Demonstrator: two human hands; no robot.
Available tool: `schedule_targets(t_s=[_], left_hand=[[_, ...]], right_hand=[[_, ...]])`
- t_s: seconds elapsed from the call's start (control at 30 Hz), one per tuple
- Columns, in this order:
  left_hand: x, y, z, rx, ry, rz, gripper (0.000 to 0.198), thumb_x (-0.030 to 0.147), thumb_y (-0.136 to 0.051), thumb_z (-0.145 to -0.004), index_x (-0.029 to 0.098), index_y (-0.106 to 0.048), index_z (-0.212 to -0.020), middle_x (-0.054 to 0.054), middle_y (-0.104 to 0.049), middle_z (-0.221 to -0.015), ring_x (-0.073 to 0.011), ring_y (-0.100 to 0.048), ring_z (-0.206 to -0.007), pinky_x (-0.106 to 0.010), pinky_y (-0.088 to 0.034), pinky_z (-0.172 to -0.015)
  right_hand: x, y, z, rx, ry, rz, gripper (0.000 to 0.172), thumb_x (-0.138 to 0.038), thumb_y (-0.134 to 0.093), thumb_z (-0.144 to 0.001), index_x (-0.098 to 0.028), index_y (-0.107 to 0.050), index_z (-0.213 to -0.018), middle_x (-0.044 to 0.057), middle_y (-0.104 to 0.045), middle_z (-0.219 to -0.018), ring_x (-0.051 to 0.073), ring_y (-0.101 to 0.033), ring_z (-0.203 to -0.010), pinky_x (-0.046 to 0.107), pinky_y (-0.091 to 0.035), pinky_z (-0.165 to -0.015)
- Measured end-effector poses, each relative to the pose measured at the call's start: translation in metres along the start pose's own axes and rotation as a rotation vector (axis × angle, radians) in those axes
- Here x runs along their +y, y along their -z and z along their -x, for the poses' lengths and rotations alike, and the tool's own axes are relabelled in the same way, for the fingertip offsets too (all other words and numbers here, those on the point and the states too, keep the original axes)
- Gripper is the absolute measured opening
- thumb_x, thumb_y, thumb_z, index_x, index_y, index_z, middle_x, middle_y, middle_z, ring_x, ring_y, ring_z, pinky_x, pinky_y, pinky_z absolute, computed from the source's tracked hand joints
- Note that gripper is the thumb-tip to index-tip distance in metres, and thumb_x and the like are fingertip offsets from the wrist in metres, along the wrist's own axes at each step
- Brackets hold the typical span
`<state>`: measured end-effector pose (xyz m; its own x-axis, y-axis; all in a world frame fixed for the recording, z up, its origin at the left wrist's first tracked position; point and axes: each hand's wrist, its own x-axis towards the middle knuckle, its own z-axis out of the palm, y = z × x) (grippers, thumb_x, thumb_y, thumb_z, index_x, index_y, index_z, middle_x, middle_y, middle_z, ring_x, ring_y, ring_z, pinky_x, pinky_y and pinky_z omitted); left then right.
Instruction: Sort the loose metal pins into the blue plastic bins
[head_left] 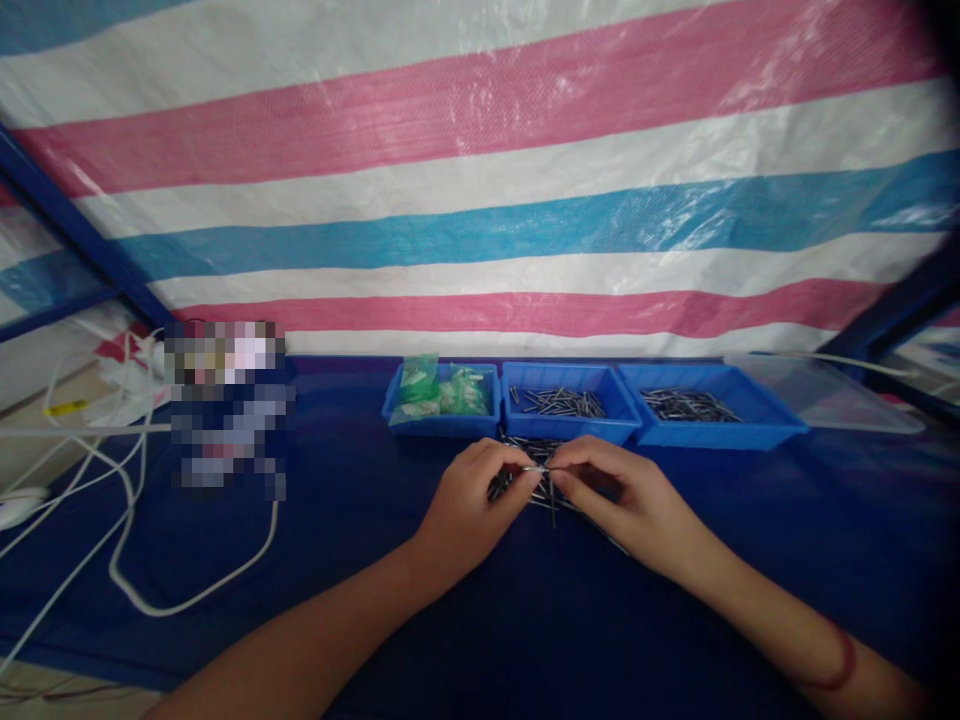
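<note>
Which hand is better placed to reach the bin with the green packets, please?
Probably the left hand: it lies below that bin, while the right hand sits further right; both pinch a pin.

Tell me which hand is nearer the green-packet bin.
Left. The left hand is in front of the green-packet bin; the right hand is farther right, before the middle bin.

place: makeshift small-parts assembly workshop | landmark: middle blue bin (570, 430) of metal pins (559, 402) on blue-covered table (337, 560) | left of it: bin (442, 427) of green packets (450, 392) | right of it: another pin bin (720, 433) | just in front: loose pin pile (525, 446) | behind: striped tarpaulin wall (480, 200), blue frame (75, 230) | far left: white cables (150, 590)
</note>
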<state>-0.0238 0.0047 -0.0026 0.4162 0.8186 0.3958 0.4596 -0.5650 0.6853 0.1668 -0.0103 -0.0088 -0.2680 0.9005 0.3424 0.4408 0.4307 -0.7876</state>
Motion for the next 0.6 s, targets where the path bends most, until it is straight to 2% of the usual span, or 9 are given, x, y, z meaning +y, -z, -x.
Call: schedule_targets(t_s=[0.1, 0.17, 0.27, 0.33, 0.43, 0.5, 0.57, 0.6], left_hand=[[0.000, 0.000, 0.001, -0.012, -0.024, -0.075, 0.011, 0.027, -0.057, -0.087, 0.018, -0.061, -0.093, -0.004, -0.066, -0.091, -0.0177, -0.059, -0.088, -0.031, -0.044, -0.081], [-0.001, 0.001, 0.002, -0.038, -0.047, -0.148, 0.018, 0.029, -0.058, -0.086, 0.019, -0.061, -0.101, -0.005, -0.065, -0.098, -0.0199, -0.056, -0.095, -0.034, -0.043, -0.085], [-0.002, 0.003, 0.003, -0.080, -0.052, -0.255, 0.024, 0.033, -0.059, -0.086, 0.022, -0.062, -0.107, -0.006, -0.062, -0.107, -0.0236, -0.051, -0.106, -0.040, -0.040, -0.092], [-0.003, 0.003, 0.003, -0.103, -0.045, -0.307, 0.029, 0.036, -0.059, -0.085, 0.023, -0.062, -0.110, -0.007, -0.060, -0.112, -0.0255, -0.048, -0.112, -0.043, -0.038, -0.095], [-0.005, 0.002, 0.004, -0.150, -0.038, -0.349, 0.043, 0.044, -0.060, -0.083, 0.022, -0.058, -0.119, -0.009, -0.054, -0.122, -0.0281, -0.043, -0.119, -0.047, -0.036, -0.100], [-0.007, 0.001, 0.005, -0.186, -0.032, -0.364, 0.051, 0.047, -0.060, -0.081, 0.021, -0.054, -0.125, -0.011, -0.050, -0.128, -0.0297, -0.041, -0.122, -0.049, -0.036, -0.102], [-0.010, 0.000, 0.006, -0.205, -0.038, -0.371, 0.056, 0.049, -0.060, -0.081, 0.020, -0.051, -0.128, -0.012, -0.047, -0.132, -0.0305, -0.039, -0.124, -0.050, -0.034, -0.103], [-0.010, 0.000, 0.006, -0.206, -0.047, -0.371, 0.056, 0.049, -0.060, -0.082, 0.020, -0.050, -0.129, -0.012, -0.046, -0.133, -0.0303, -0.039, -0.125, -0.050, -0.034, -0.104]], right_hand=[[0.000, 0.012, -0.004, 0.050, 0.083, 0.132, 0.015, -0.031, -0.051, -0.089, -0.022, -0.063, -0.087, 0.005, -0.066, -0.087, 0.019, -0.062, -0.080, 0.032, -0.050, -0.073], [0.003, 0.027, -0.006, 0.174, 0.088, 0.231, 0.015, -0.031, -0.052, -0.088, -0.022, -0.063, -0.086, 0.006, -0.065, -0.089, 0.020, -0.061, -0.081, 0.033, -0.049, -0.072], [0.015, 0.057, -0.010, 0.424, -0.033, 0.419, 0.016, -0.033, -0.053, -0.087, -0.021, -0.062, -0.085, 0.007, -0.065, -0.086, 0.021, -0.060, -0.072, 0.034, -0.047, -0.065], [0.024, 0.075, -0.012, 0.504, -0.126, 0.584, 0.020, -0.035, -0.051, -0.088, -0.020, -0.063, -0.085, 0.010, -0.064, -0.083, 0.022, -0.058, -0.068, 0.037, -0.045, -0.065], [0.033, 0.089, -0.014, 0.494, -0.120, 0.776, 0.025, -0.037, -0.050, -0.088, -0.017, -0.064, -0.088, 0.015, -0.064, -0.087, 0.026, -0.058, -0.076, 0.039, -0.044, -0.071], [0.031, 0.087, -0.014, 0.468, -0.057, 0.793, 0.024, -0.037, -0.053, -0.087, -0.015, -0.065, -0.091, 0.014, -0.064, -0.087, 0.024, -0.059, -0.076, 0.037, -0.044, -0.070], [0.023, 0.078, -0.012, 0.379, 0.005, 0.730, 0.022, -0.035, -0.054, -0.087, -0.016, -0.065, -0.092, 0.009, -0.065, -0.083, 0.020, -0.059, -0.070, 0.034, -0.045, -0.066], [0.018, 0.071, -0.011, 0.285, 0.041, 0.682, 0.021, -0.034, -0.052, -0.088, -0.017, -0.065, -0.092, 0.007, -0.066, -0.083, 0.019, -0.059, -0.068, 0.032, -0.046, -0.065]])
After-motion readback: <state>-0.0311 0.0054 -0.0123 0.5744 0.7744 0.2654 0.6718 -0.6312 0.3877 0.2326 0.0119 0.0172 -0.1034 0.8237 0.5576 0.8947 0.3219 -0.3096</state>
